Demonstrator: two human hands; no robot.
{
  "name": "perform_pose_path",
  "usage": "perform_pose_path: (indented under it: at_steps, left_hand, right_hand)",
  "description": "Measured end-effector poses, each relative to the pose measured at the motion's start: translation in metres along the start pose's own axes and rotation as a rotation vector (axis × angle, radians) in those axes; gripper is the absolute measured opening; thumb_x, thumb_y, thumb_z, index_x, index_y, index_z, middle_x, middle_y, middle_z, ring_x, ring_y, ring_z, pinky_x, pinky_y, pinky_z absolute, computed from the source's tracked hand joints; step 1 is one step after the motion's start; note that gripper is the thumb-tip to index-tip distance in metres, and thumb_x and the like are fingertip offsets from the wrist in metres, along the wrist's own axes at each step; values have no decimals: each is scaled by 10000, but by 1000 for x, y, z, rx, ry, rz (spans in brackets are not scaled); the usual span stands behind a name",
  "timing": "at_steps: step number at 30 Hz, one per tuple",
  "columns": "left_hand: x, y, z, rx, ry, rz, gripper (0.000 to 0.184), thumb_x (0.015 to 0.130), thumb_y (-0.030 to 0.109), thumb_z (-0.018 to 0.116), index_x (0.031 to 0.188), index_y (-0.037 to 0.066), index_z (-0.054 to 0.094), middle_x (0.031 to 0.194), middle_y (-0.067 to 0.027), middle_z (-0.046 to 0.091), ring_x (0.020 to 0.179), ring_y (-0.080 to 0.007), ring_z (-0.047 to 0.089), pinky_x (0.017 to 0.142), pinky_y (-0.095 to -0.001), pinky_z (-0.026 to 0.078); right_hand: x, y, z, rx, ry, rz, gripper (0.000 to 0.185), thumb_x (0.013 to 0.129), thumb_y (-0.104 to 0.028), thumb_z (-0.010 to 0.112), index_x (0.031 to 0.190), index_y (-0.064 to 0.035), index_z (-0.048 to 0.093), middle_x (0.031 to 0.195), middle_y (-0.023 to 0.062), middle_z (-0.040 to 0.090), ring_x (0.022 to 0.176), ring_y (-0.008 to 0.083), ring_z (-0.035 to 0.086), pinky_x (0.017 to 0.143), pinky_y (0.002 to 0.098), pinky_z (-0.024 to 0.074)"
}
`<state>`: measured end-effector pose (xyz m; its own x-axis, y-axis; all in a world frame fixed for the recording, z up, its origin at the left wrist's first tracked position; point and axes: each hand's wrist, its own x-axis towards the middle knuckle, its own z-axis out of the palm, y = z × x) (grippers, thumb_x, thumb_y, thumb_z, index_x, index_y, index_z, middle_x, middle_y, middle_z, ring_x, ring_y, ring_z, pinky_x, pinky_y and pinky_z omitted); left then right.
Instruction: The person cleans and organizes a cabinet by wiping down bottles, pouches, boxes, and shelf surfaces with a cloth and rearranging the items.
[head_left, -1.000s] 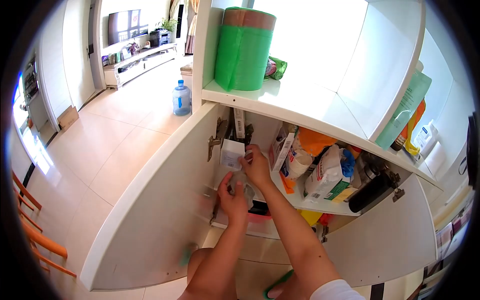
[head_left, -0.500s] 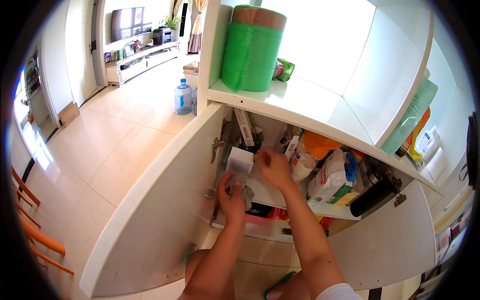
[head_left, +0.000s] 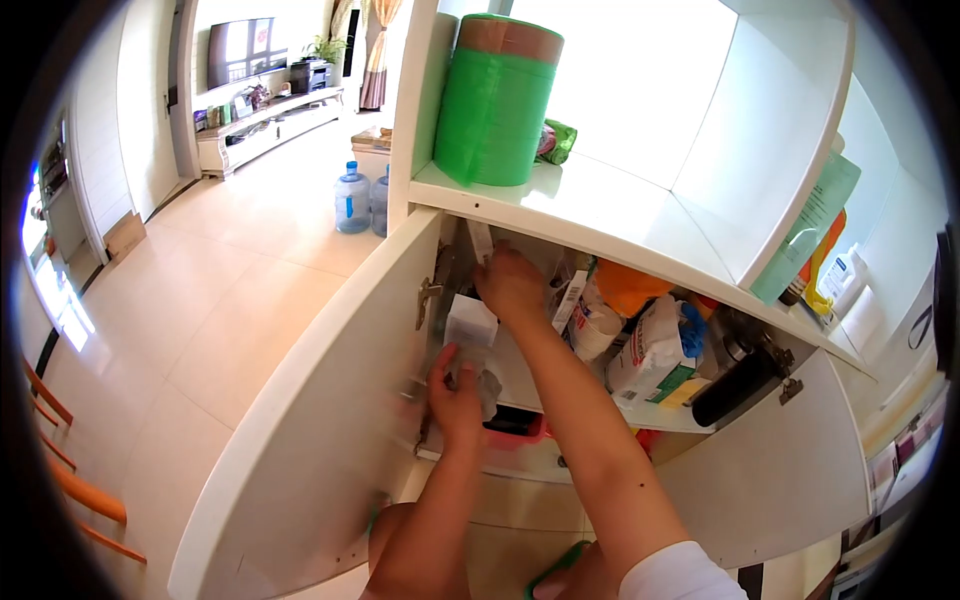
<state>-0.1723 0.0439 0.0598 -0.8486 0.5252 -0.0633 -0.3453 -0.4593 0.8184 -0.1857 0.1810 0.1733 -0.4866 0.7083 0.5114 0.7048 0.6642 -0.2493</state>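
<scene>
My left hand [head_left: 457, 398] is closed around a crumpled grey cloth [head_left: 489, 394] at the front of the cabinet shelf [head_left: 527, 385]. Just above it stands a small white box [head_left: 470, 321]. Deeper inside, my right hand [head_left: 513, 285] reaches to the back left, close to a narrow upright white box [head_left: 481, 242]; its fingertips are hidden, so I cannot tell whether it grips anything. Right of that hand are a thin white box [head_left: 569, 301], a white tub [head_left: 594, 330] and an orange bag [head_left: 632, 286].
Open cabinet doors flank my arms: the left door [head_left: 310, 400] and the right door [head_left: 775, 470]. A white package [head_left: 645, 350] and a black cylinder [head_left: 738, 388] fill the shelf's right side. Overhead, a green roll [head_left: 497, 115] stands on the upper shelf [head_left: 600, 215].
My right hand has moved farther back and up, toward the narrow white box. My left hand stays low with the grey cloth. The camera view has shifted slightly.
</scene>
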Motion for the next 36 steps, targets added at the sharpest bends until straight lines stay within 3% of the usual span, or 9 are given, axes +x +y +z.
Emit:
perform_pose_path:
  at_steps: [5,9,11,13,15,20,30,36]
  left_hand:
    - [-7,16,2,34,-17,-21,350,895,46,570,1245,65,545,1222,-57,532,1078,-158,504,930,-283,413]
    - [-9,18,3,-40,-34,-77,333,920,50,556,1251,50,526,1243,-67,525,1058,-154,530,916,-281,437]
    - [-5,5,-1,-54,-44,-65,337,910,46,560,1245,48,528,1217,-70,534,1050,-158,531,910,-281,437]
    - [-7,1,-2,-71,-52,-51,341,900,43,564,1240,45,531,1190,-73,543,1042,-163,531,904,-282,437]
    - [-10,3,-1,-92,-71,-71,340,899,37,562,1238,35,528,1190,-76,546,1046,-166,537,905,-283,440]
    - [-17,2,0,-84,-84,-84,339,895,30,565,1233,31,532,1189,-74,551,1047,-168,539,909,-285,437]
    - [-23,-4,-4,16,-102,-67,301,879,54,606,1179,37,587,1149,-67,570,996,-156,539,874,-279,448]
    - [-27,2,-3,-13,-115,-78,286,887,56,601,1173,43,590,1131,-74,577,986,-150,544,859,-269,455]
  right_hand:
    - [-23,2,-24,32,107,-50,357,808,-311,627,959,4,557,788,189,653,772,362,658,674,448,537]
    - [-79,6,-58,135,147,20,333,801,-315,643,900,-9,555,778,186,644,741,353,652,638,440,525]
    - [-117,21,-69,269,277,84,334,792,-309,674,906,-14,566,738,163,630,683,335,642,614,421,512]
    - [-157,39,-79,324,295,148,344,776,-268,718,980,-24,585,730,125,656,647,266,653,626,359,520]
    - [-191,53,-87,324,331,225,326,781,-233,720,978,-11,587,753,124,668,656,254,659,633,348,521]
    - [-244,98,-80,245,308,358,317,785,-266,711,936,-15,589,803,146,675,691,293,664,631,352,521]
    - [-239,124,-60,75,280,331,361,802,-258,702,986,14,553,757,165,665,672,319,662,603,398,521]
    - [-229,134,-50,142,278,341,376,788,-252,745,957,14,540,724,159,661,652,325,658,585,388,517]
